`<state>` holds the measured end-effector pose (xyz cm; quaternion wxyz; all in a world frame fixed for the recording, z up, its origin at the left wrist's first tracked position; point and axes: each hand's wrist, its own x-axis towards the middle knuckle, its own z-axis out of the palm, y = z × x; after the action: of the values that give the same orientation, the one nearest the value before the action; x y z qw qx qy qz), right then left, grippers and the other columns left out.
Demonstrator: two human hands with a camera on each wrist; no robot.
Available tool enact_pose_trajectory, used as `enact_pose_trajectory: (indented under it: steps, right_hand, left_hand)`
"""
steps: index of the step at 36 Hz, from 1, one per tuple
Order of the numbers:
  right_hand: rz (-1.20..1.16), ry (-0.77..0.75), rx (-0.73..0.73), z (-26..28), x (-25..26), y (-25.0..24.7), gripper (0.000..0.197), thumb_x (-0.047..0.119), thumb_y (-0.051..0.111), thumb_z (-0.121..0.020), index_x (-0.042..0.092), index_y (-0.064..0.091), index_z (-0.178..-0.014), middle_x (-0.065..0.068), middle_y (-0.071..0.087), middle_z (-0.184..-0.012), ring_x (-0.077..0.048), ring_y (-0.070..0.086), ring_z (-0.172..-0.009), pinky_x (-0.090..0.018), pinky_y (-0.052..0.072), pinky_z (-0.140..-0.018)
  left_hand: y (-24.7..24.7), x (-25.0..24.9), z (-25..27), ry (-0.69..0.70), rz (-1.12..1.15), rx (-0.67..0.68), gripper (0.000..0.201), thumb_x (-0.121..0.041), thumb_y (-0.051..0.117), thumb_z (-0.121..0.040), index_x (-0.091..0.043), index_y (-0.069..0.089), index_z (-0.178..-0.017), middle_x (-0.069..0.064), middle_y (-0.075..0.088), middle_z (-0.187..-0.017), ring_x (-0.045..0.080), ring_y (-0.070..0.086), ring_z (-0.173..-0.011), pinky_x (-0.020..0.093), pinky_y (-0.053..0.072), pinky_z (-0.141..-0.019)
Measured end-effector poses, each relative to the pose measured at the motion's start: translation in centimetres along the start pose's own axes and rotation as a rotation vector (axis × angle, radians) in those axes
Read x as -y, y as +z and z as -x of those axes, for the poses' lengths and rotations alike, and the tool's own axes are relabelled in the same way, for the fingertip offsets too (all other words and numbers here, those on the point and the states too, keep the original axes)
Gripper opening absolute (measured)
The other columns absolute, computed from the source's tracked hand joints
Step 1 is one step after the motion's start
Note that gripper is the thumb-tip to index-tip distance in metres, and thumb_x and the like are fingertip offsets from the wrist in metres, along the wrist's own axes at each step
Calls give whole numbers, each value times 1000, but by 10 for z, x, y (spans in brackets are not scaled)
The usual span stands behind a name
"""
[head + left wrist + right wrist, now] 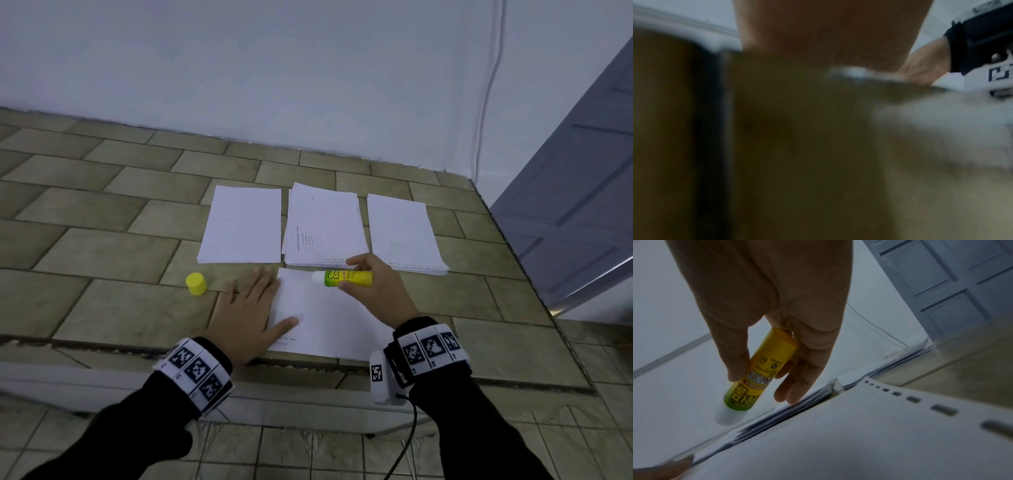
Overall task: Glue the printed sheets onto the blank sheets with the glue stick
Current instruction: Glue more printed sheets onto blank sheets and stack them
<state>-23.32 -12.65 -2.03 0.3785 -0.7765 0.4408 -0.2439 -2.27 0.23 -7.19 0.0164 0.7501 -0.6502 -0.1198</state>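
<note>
One flat left hand (247, 315) pins the sheet (329, 318); the right hand's (376, 291) grip holds the uncapped glue stick (346, 278). Pressing too hard could wrinkle or drag the paper.

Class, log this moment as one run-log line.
left hand: flat, pressing sheet | right hand: holds uncapped glue stick over sheet's far edge | yellow cap: on table

Yellow-green glue stick (347, 278), yellow cap (196, 283), white sheets (241, 225).

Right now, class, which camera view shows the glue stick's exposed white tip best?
The right wrist view: the glue stick fills the picture, its white tip close and unobstructed. The head view shows it small in the right hand. The left wrist view is too blurred.
</note>
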Motion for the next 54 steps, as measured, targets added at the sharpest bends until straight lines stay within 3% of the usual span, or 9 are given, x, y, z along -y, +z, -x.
enact_pose_trajectory:
  steps: [2,7,12,28,36,43,46,50,54]
  right_hand:
    - [-43,9,-8,-1,2,4,37,17,77,-80,16,58,-111,1,59,-97,-16,60,-85,-21,52,-73]
    - [-140,-6,-56,-7,9,14,37,10,80,-76,11,60,-108,8,62,-84,0,60,-72,-8,47,-63]
    - [-109,-77,-34,-13,22,30,14,8,77,-76,10,65,-83,-7,66,-99,-17,64,-80,-27,53,-74]
    - [156,-81,88,-44,56,70,24,15,74,-78,8,53,-88,-14,63,-93,-32,60,-87,-45,51,-80]
    - [276,-72,97,-44,55,59,26,20,70,-85,8,50,-96,-15,58,-104,-30,56,-95,-42,48,-84]
    - [225,0,-7,-28,24,18,20,13,68,-81,2,52,-84,-13,62,-87,-29,60,-82,-43,51,-76]
    - [216,57,-71,-18,6,-4,15,12,68,-81,2,57,-85,-5,62,-81,-17,58,-73,-21,50,-68]
    - [222,104,-137,-8,-12,-30,15,11,71,-80,5,58,-87,-8,65,-87,-21,59,-82,-32,51,-74]
    - [272,111,-173,-2,-25,-46,19,15,71,-81,6,57,-89,-7,63,-88,-21,58,-82,-29,46,-71]
  left_hand:
    - [5,3,-3,25,-39,-30,117,-87,-20,-67,-18,12,-157,1,2,-165,16,-6,-151,49,2,-120]
    - [14,6,-2,51,-11,-88,114,-90,-8,-71,-18,18,-156,2,7,-164,17,-1,-151,51,0,-120]
    - [13,3,-2,38,7,-123,115,-92,-6,-70,-18,20,-155,1,8,-164,16,2,-151,50,0,-120]
    - [13,4,-4,28,69,-135,118,-96,9,-66,-19,22,-154,-3,7,-164,9,-2,-150,49,-4,-120]
    - [11,3,-4,14,44,-110,126,-98,-4,-58,-19,17,-155,-4,0,-164,9,-6,-150,47,-7,-119]
    - [14,5,-4,15,50,-140,120,-96,4,-64,-20,20,-154,-4,6,-164,9,-1,-150,48,-3,-121]
    - [16,5,-4,20,57,-151,121,-96,2,-64,-19,20,-155,-4,5,-164,8,-3,-149,48,-4,-121]
    - [17,5,-4,20,71,-157,121,-97,1,-64,-18,21,-155,-3,7,-164,9,-1,-150,49,-2,-121]
    - [17,4,-4,16,63,-157,120,-96,1,-65,-18,21,-154,-3,8,-164,10,0,-150,49,-2,-121]
